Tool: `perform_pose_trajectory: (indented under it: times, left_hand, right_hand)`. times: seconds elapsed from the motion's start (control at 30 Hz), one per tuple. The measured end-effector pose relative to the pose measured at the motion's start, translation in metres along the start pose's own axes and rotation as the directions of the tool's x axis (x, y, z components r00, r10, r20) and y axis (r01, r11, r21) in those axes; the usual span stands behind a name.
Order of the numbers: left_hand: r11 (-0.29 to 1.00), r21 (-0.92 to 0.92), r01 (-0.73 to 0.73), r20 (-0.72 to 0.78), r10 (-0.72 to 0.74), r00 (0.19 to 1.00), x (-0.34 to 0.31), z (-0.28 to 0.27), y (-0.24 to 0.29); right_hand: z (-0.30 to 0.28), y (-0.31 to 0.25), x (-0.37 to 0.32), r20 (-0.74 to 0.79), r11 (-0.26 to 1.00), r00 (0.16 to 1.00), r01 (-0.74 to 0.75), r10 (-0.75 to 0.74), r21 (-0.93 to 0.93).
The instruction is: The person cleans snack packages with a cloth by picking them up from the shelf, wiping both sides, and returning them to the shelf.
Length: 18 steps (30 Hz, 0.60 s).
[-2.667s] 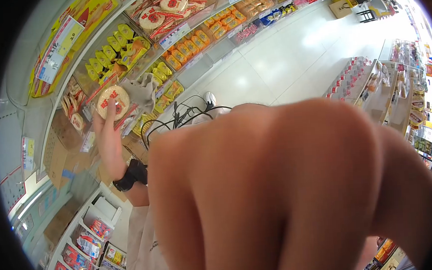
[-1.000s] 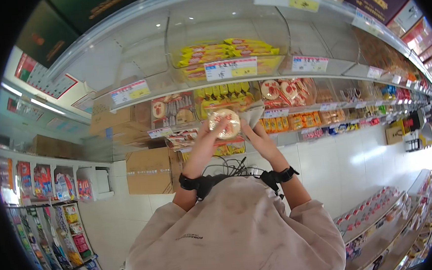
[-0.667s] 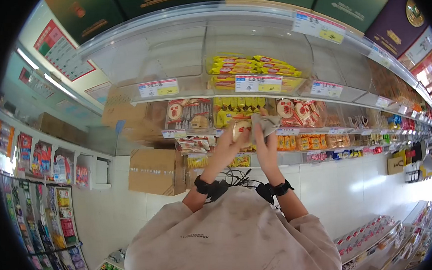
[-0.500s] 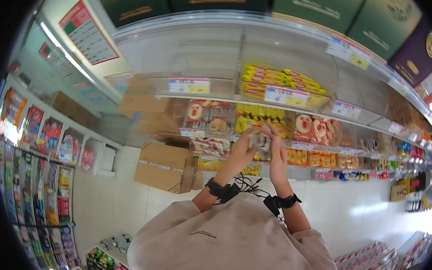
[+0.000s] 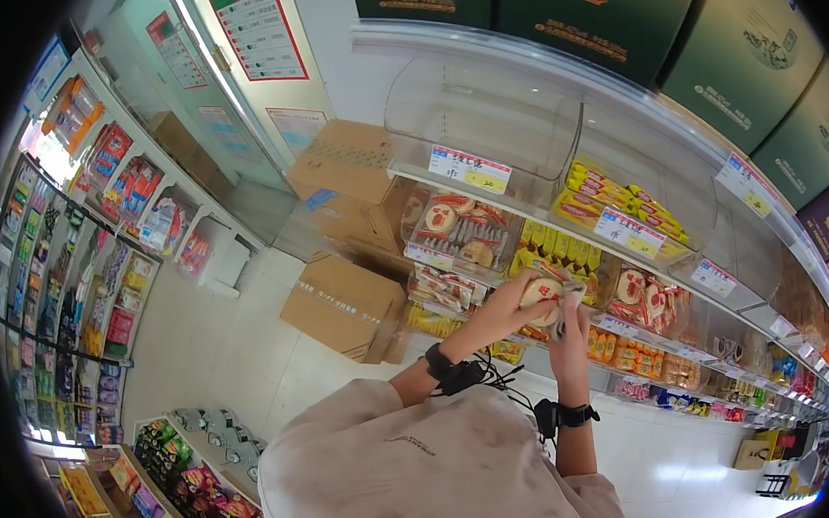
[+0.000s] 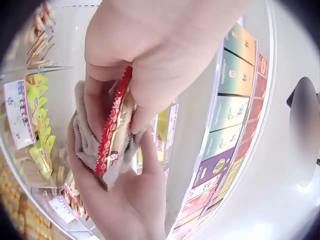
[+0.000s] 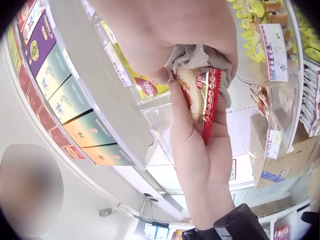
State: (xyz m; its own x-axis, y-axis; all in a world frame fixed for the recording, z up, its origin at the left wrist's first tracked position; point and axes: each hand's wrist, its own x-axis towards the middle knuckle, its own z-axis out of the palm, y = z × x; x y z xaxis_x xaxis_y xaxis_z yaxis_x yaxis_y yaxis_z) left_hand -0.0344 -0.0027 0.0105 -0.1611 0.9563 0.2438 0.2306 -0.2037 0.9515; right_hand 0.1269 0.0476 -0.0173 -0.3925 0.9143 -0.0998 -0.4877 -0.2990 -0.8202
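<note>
In front of the shelves my left hand (image 5: 503,312) grips a round rice cracker packet (image 5: 540,295), clear wrap with red print. A grey cloth (image 5: 570,308) is held in my right hand (image 5: 569,344) against the packet's right side. From the left wrist, the packet (image 6: 116,125) is seen edge-on, its red crimped edge showing, with the cloth (image 6: 85,135) beneath it over the right palm. Seen from the right wrist, the cloth (image 7: 202,57) bunches under the right fingers and covers one end of the packet (image 7: 202,100), while the left thumb and fingers hold its sides.
Clear shelf bins hold yellow snack packs (image 5: 556,250), more rice crackers (image 5: 637,293) and orange packs (image 5: 634,355). Green gift boxes (image 5: 608,14) stand above. Cardboard boxes (image 5: 341,297) sit at the shelf's left end. Black cables (image 5: 498,375) hang near the wrists.
The right hand, earlier close before the head camera, has come down to the packet with the cloth. The packet's face, covered half a second ago, shows again. The head view has turned left.
</note>
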Motion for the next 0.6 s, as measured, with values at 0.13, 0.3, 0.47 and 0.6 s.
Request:
perform_pose_trajectory:
  times: [0.13,0.3,0.47,0.6]
  left_hand:
    - [0.985,0.153,0.081,0.028,-0.086,0.996,-0.005,-0.009,0.002]
    - [0.93,0.366,-0.039,-0.17,0.108,0.979,-0.016,-0.013,0.001]
    - [0.91,0.375,-0.177,-0.169,0.255,0.952,-0.026,-0.021,0.011]
    - [0.955,0.278,-0.109,-0.077,0.135,0.988,-0.027,-0.049,-0.009]
  right_hand:
    - [0.018,0.007,0.001,-0.027,0.995,0.998,0.046,-0.048,-0.085]
    - [0.049,0.015,0.0,-0.083,0.906,0.957,0.234,-0.279,-0.352]
    - [0.072,0.01,-0.008,-0.095,0.927,0.986,0.091,-0.134,-0.365]
    - [0.034,0.048,-0.013,0.182,0.566,0.952,0.295,-0.248,-0.77]
